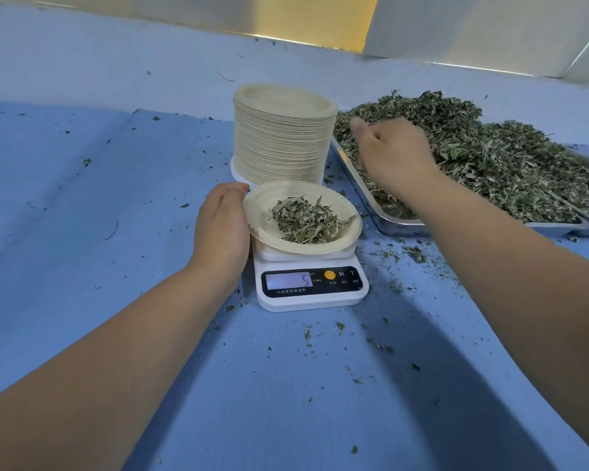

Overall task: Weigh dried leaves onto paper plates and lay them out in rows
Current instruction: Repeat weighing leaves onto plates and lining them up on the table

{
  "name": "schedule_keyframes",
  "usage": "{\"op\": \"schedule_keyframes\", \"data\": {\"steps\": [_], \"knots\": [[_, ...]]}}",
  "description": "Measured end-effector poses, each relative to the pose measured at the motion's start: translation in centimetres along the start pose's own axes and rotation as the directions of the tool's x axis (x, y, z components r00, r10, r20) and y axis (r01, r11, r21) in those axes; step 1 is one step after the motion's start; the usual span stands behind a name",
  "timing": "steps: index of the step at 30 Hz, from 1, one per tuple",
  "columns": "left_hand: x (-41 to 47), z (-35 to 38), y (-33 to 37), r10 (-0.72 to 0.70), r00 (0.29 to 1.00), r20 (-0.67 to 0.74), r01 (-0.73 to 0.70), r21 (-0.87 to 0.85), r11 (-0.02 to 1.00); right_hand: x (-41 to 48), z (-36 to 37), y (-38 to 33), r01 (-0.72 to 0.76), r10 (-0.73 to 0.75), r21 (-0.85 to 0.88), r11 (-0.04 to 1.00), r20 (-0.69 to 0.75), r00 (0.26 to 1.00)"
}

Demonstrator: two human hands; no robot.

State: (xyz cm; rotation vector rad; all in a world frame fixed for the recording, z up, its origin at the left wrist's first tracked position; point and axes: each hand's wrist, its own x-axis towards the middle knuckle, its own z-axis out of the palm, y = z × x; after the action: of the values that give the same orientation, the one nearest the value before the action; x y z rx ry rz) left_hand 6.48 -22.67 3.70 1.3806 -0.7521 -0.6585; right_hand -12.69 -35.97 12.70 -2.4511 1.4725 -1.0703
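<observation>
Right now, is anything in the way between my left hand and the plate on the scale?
Nothing visible. The left hand rests against the left rim of the plate; the stack of plates stands behind it, the tray to its right.
</observation>
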Motion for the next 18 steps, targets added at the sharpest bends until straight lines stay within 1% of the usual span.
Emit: {"op": "schedule_keyframes", "data": {"steps": [2, 4, 6, 8, 9, 12, 13, 15, 18], "knots": [[-0.1, 0.0, 0.1, 0.008, 1.0, 0.005, -0.007, -0.007, 1.0, 0.2, 0.5, -2.8, 0.079, -0.08, 0.056, 0.995, 0.001, 0.997], [-0.2, 0.0, 0.1, 0.014, 1.0, 0.01, -0.014, -0.023, 1.0, -0.1, 1.2, -5.4, 0.138, -0.144, 0.099, 0.985, 0.058, 0.988], [-0.1, -0.1, 0.0, 0.022, 1.0, 0.009, -0.022, -0.028, 0.999, -0.8, 2.2, -7.3, 0.176, -0.209, 0.163, 0.971, 0.222, 0.952], [-0.1, 0.0, 0.1, 0.036, 0.999, 0.018, -0.036, -0.028, 0.999, -1.5, 2.8, -8.2, 0.237, -0.262, 0.112, 0.965, 0.387, 0.884], [-0.1, 0.0, 0.2, 0.041, 0.999, 0.023, -0.041, -0.034, 0.999, -1.6, 2.9, -8.3, 0.256, -0.272, 0.096, 0.962, 0.423, 0.865], [0.0, 0.0, 0.2, 0.063, 0.997, 0.035, -0.061, -0.047, 0.997, -1.9, 2.0, -7.7, 0.213, -0.276, 0.192, 0.958, 0.409, 0.87], [0.0, 0.0, 0.2, 0.072, 0.997, 0.042, -0.069, -0.05, 0.996, -2.1, 1.6, -7.4, 0.224, -0.286, 0.197, 0.954, 0.393, 0.874], [-0.2, -0.1, 0.3, 0.087, 0.994, 0.06, -0.085, -0.036, 0.996, -2.6, 1.1, -6.3, 0.273, -0.307, 0.141, 0.952, 0.398, 0.864], [-0.4, -0.3, 0.2, 0.093, 0.99, 0.103, -0.091, -0.02, 0.996, -3.7, 0.9, -4.5, 0.288, -0.297, 0.086, 0.954, 0.427, 0.854]]}}
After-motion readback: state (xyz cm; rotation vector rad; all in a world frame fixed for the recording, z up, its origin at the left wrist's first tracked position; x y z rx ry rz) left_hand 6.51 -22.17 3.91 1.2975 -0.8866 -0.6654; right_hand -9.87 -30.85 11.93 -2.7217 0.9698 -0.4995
